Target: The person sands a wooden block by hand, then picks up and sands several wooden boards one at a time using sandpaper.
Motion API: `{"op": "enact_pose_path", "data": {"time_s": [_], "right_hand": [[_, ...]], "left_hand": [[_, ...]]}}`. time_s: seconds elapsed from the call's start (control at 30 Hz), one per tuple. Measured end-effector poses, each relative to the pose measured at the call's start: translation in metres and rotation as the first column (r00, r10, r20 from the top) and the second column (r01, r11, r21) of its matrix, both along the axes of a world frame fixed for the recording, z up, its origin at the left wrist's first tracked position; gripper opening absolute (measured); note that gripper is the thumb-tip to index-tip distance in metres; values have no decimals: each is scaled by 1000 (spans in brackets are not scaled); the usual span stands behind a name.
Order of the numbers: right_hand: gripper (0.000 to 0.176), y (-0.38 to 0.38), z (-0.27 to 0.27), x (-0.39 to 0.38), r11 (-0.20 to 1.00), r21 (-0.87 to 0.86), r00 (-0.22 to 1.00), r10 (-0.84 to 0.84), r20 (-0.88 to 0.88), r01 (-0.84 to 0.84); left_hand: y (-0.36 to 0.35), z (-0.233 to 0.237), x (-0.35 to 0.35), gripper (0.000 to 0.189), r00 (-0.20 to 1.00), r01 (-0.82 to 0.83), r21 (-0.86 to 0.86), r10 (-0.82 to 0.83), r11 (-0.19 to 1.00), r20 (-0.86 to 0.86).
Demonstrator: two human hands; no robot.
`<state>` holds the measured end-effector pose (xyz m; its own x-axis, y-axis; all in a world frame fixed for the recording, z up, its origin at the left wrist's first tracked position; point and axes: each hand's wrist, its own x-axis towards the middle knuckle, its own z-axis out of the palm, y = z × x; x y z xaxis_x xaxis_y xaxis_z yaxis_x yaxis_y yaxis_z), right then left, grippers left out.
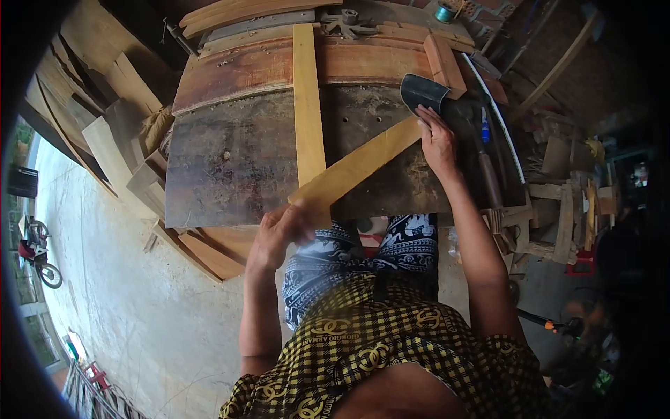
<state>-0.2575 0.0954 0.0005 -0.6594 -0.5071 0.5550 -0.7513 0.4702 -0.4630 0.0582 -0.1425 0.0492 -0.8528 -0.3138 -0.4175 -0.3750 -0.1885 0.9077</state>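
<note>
A thin yellowish wooden slat (370, 158) runs diagonally in front of me. My left hand (276, 236) grips its near end, thumb on top, the other fingers blurred by motion. At the far end, my right hand (440, 144) is closed about the slat's tip; its thumb is mostly hidden. Its fingertips overlap the lower edge of a dark, curled sheet, apparently sandpaper (423, 93). A second yellowish slat (307, 105) lies lengthwise across the bench, passing beneath the near end of the held one.
The dark workbench (230, 153) carries reddish boards (237, 73) at its back. A wooden block (444, 66) sits beyond the sandpaper. Along the right edge lie a blue marker (484, 126), a handled tool (490, 178) and a white strip (497, 115). Planks (115, 153) lean left.
</note>
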Motion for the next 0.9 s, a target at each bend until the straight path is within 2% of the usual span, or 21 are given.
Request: {"op": "enact_pose_path", "data": {"time_s": [0.07, 0.1, 0.13, 0.17, 0.23, 0.27, 0.33, 0.37, 0.4, 0.47, 0.5, 0.53, 0.6, 0.63, 0.67, 0.8, 0.87, 0.9], "right_hand": [[26, -1, 6, 3, 999, -38, 998, 24, 52, -22], [28, 0, 8, 6, 993, -113, 979, -4, 206, 28], [32, 1, 11, 7, 980, -179, 935, -18, 355, 87], [37, 6, 6, -2, 963, -220, 901, -45, 431, 154], [47, 14, 17, -7, 943, -224, 816, -75, 573, 244], [47, 14, 19, -7, 944, -225, 818, -74, 571, 242], [41, 19, 15, -6, 978, -20, 896, -182, 406, 208], [34, 19, 0, -12, 996, -73, 983, -43, 179, 57], [34, 22, -2, -9, 996, -63, 982, -47, 181, 60], [31, 20, 6, 12, 996, -19, 979, -81, 187, 86], [30, 19, 17, 41, 996, 49, 979, -78, 188, 70], [32, 22, 26, 81, 989, 149, 991, -38, 132, 18], [37, 30, 29, 163, 942, 334, 999, 49, -8, -43], [37, 33, 33, 197, 926, 372, 998, 68, -1, -63], [38, 39, 32, 205, 935, 332, 991, 129, 18, -128], [35, 24, 11, 82, 949, 298, 991, -73, -115, 104], [32, 13, 8, 27, 928, 341, 987, -124, -101, 151], [32, 9, 7, 22, 929, 338, 988, -123, -97, 149]], "left_hand": [[5, 14, 3, 47, 999, 46, 85, -45, 995, -16], [9, 18, 5, 47, 999, 42, 80, -41, 996, -20], [15, 20, 7, 44, 993, 107, 105, -101, 989, -62], [21, 23, 10, 41, 982, 171, 127, -159, 977, -106], [40, 38, 12, 42, 970, 243, 155, -243, 958, -24], [56, 42, 10, 43, 963, 259, 170, -267, 951, 29], [90, 22, 11, 44, 967, 242, 242, -253, 940, 16], [104, 9, 12, 45, 971, 225, 312, -238, 923, 3], [115, -4, 10, 45, 971, 226, 321, -240, 919, 3], [134, -26, 9, 46, 990, 133, 403, -138, 906, -16], [138, -28, 7, 46, 991, 129, 359, -129, 924, -25], [141, -29, 5, 46, 991, 128, 379, -130, 916, -20], [151, -31, 0, 46, 999, 34, 429, -19, 903, -41], [154, -40, 0, 46, 1000, 29, 455, -26, 890, -15], [157, -39, -4, 46, 1000, 23, 474, -17, 880, -17], [164, -36, 3, 47, 997, 80, 484, -62, 871, -54], [163, -42, 0, 46, 991, 102, 530, -40, 842, -127], [163, -38, -4, 57, 990, 118, 506, -61, 854, -128]]}}
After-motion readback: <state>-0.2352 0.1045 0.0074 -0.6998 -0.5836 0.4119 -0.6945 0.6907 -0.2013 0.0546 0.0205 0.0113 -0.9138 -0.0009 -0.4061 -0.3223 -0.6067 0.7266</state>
